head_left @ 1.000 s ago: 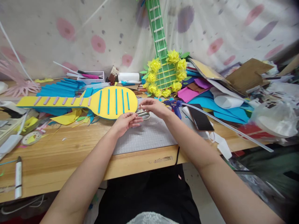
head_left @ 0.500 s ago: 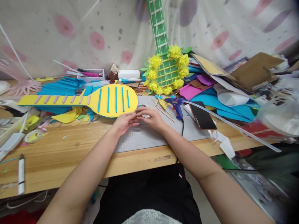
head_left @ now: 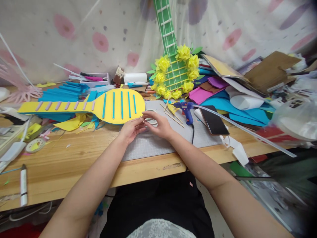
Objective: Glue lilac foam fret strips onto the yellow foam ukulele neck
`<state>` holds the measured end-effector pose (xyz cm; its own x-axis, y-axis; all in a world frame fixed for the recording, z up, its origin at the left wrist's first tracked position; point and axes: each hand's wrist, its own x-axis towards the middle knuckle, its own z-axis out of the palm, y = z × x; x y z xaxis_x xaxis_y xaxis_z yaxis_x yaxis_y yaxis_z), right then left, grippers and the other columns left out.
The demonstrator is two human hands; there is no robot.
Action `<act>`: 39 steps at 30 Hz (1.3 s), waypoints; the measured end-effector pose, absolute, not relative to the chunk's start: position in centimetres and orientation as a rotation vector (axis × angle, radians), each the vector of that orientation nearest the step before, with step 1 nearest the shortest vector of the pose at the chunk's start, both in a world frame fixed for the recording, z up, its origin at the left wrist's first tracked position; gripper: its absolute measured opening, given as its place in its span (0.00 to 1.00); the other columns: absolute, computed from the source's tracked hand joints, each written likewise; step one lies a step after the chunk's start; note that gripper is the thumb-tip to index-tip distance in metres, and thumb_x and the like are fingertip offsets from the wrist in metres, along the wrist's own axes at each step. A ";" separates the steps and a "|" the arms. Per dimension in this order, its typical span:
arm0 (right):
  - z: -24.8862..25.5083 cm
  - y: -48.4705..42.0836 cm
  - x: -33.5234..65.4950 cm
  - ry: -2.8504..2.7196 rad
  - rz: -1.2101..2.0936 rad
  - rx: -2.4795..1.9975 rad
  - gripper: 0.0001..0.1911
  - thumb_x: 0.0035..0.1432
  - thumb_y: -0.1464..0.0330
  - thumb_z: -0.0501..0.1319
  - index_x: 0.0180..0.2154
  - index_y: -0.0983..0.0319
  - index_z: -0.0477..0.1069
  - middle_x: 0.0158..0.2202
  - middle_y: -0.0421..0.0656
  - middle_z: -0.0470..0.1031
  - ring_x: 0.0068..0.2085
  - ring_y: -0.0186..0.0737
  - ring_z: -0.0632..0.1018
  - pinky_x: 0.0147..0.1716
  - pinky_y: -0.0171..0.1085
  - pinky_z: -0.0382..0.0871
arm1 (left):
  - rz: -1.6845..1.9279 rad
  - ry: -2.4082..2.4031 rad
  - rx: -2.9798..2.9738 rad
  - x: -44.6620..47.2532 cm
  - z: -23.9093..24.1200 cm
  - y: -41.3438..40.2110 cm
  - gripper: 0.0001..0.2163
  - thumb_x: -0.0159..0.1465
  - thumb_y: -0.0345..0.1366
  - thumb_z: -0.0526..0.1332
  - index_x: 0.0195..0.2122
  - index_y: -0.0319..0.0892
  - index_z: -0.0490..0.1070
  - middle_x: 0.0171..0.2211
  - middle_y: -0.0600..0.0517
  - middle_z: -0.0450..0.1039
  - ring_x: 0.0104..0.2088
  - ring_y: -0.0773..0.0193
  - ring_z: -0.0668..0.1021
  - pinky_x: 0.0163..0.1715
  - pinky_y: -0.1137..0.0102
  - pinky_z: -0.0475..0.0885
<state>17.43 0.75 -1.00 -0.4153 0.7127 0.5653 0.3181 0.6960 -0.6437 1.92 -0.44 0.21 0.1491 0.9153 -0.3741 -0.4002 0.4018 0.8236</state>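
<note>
My left hand and my right hand meet at the fingertips over the grey cutting mat. The left fingers are pinched together. My right hand is arched, its fingertips against the left ones. Anything held between them is too small to make out. Just behind them lies the yellow paper guitar, with blue strips on its body and pale pink strips along its neck. A white ring, perhaps a tape roll, is partly hidden by my right hand.
A blue glue gun with a long glue stick lies right of my hands, beside a black phone. Thin wooden sticks are near it. A green guitar with yellow flowers stands behind. A marker lies far left.
The thumb and forefinger of my right hand have spread a little apart, while the fingertips of both hands stay together. The whole view has shifted slightly.
</note>
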 end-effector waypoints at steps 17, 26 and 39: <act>-3.0 3.1 17.7 -1.628 1.144 -0.910 0.09 0.47 0.63 0.62 0.28 0.63 0.73 0.30 0.41 0.74 0.34 0.35 0.74 0.38 0.37 0.67 | 0.782 0.991 0.771 2.1 0.1 -0.6 0.06 0.60 0.30 0.58 0.33 0.34 0.74 0.34 0.43 0.77 0.32 0.66 0.79 0.29 0.76 0.74; -3.2 3.3 17.5 -1.596 1.162 -0.920 0.09 0.47 0.64 0.61 0.28 0.63 0.73 0.29 0.41 0.75 0.32 0.34 0.74 0.36 0.35 0.67 | 0.794 0.983 0.858 1.9 -0.7 -0.2 0.07 0.60 0.32 0.58 0.34 0.34 0.74 0.34 0.44 0.77 0.32 0.66 0.79 0.27 0.77 0.74; -2.8 3.3 19.1 -1.730 0.743 -1.174 0.10 0.52 0.68 0.57 0.35 0.62 0.73 0.32 0.41 0.75 0.33 0.34 0.73 0.37 0.36 0.65 | 0.979 1.012 0.865 1.1 0.4 0.1 0.06 0.58 0.30 0.60 0.35 0.34 0.74 0.35 0.44 0.77 0.35 0.64 0.79 0.29 0.76 0.75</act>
<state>19.08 3.32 -2.83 -0.1550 0.9285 0.3374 0.3944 0.3713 -0.8406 1.07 0.10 0.37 0.2149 0.9371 -0.2749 -0.2438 0.3241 0.9141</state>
